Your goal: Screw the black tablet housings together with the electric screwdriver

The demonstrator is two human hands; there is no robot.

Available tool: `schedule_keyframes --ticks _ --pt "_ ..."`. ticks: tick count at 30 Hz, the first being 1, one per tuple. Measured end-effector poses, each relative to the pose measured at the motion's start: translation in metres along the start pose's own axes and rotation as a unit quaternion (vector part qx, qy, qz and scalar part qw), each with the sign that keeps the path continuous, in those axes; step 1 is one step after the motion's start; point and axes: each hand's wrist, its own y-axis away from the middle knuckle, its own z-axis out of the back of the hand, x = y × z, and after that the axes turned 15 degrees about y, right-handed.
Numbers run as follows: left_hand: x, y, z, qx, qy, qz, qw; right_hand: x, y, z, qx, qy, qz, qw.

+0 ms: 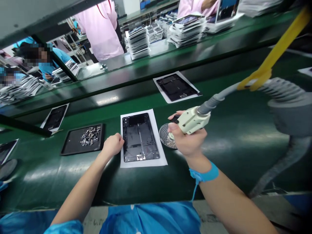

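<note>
A dark tablet housing (140,138), its inner side facing up, lies on a white sheet (161,159) in front of me. My left hand (114,144) is closed and rests against the housing's left edge; whatever its fingers may hold is hidden. In my right hand (188,139) is a cream electric screwdriver (193,120) with a black trigger, my fingers wrapped round its body. Its cable rises to the upper right. Partly behind that hand sits a round perforated dish (164,135) with small screws in it. The screwdriver's tip is hidden.
A black tray (70,141) of small metal parts (90,135) stands left of my left hand. Other housings (176,86) lie on the green belt (190,178). A yellow strap (280,52) holds the cable near a grey hose (275,169). Co-workers and stacks (137,42) are beyond.
</note>
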Motion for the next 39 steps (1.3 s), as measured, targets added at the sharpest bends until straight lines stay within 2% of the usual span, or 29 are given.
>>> schedule_keyframes --ticks 3,6,8,10,13,15,18,20,22,25,28,30,32,35,39 --pt "0.007 -0.005 0.001 -0.009 0.073 -0.034 0.997 0.001 0.000 0.000 -0.003 -0.002 0.001 1.000" --pt "0.018 -0.015 0.000 -0.070 0.190 -0.039 0.979 0.001 0.000 0.000 0.000 0.000 -0.008 1.000" --pt "0.023 -0.023 -0.001 -0.129 0.283 -0.024 0.950 0.000 0.001 0.000 0.000 0.005 -0.013 1.000" --pt "0.024 -0.031 -0.004 -0.154 0.386 -0.005 0.909 -0.001 0.001 0.000 -0.002 0.006 -0.010 1.000" --pt "0.022 -0.047 -0.005 -0.125 0.497 -0.010 0.858 -0.002 0.001 0.001 0.003 0.006 0.001 1.000" --pt "0.021 -0.063 0.002 -0.120 0.515 -0.047 0.847 -0.003 0.001 0.001 0.007 0.012 0.003 1.000" --pt "0.023 -0.099 0.028 -0.183 0.503 -0.084 0.841 -0.005 0.001 0.001 0.003 0.026 0.006 1.000" --pt "0.027 -0.127 0.053 -0.243 0.473 -0.067 0.844 -0.006 0.001 0.001 0.002 0.035 0.014 0.999" --pt "0.033 -0.152 0.078 -0.288 0.411 -0.024 0.865 -0.007 0.001 0.001 0.002 0.040 0.023 0.999" --pt "0.046 -0.176 0.107 -0.311 0.317 0.032 0.895 -0.006 -0.001 0.002 0.006 0.042 0.028 0.999" --pt "0.048 -0.186 0.114 -0.304 0.259 0.034 0.916 -0.001 -0.002 0.001 0.004 0.040 0.027 0.999" --pt "0.035 -0.189 0.104 -0.280 0.224 0.005 0.934 0.003 -0.001 0.001 0.007 0.037 0.024 0.999" --pt "0.009 -0.191 0.086 -0.233 0.192 -0.061 0.952 0.006 0.000 0.001 0.009 0.042 0.013 0.999" --pt "-0.052 -0.191 0.050 -0.147 0.150 -0.185 0.960 0.008 0.003 0.002 0.012 0.057 0.012 0.998" --pt "-0.142 -0.186 0.008 -0.056 0.014 -0.358 0.932 0.009 0.003 0.001 0.040 0.058 0.032 0.997"
